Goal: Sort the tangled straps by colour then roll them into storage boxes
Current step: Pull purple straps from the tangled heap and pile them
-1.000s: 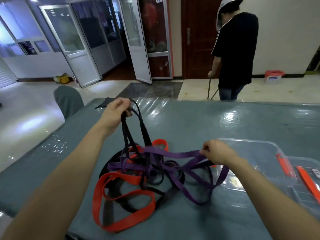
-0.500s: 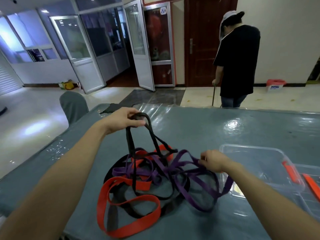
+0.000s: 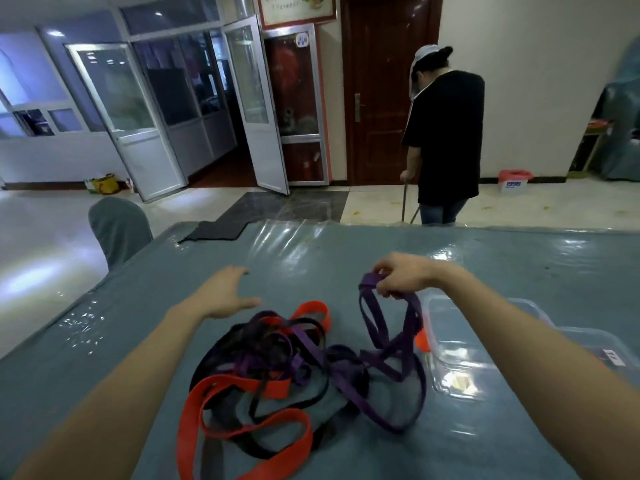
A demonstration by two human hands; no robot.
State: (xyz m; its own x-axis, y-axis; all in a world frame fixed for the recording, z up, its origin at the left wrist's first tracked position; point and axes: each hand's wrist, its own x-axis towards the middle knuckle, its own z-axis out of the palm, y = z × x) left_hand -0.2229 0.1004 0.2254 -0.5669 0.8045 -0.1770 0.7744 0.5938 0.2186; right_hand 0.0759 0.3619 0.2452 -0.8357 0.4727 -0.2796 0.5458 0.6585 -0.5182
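Straps (image 3: 277, 355) lie tangled on the table (image 3: 311, 265), towards its near edge; a red strap (image 3: 273, 389) loops nearest, with black (image 3: 207, 358) and purple ones knotted just behind it; clear boxes (image 3: 460, 368) sit just beside the heap on the right; the right hand (image 3: 405, 278) pinches a purple strap (image 3: 369, 313), its loop lifted off the pile; the left hand (image 3: 221, 296) hovers past the heap, fingers spread, holding nothing; beyond the table are a covered chair (image 3: 117, 230) and a person in black (image 3: 446, 140) facing away.
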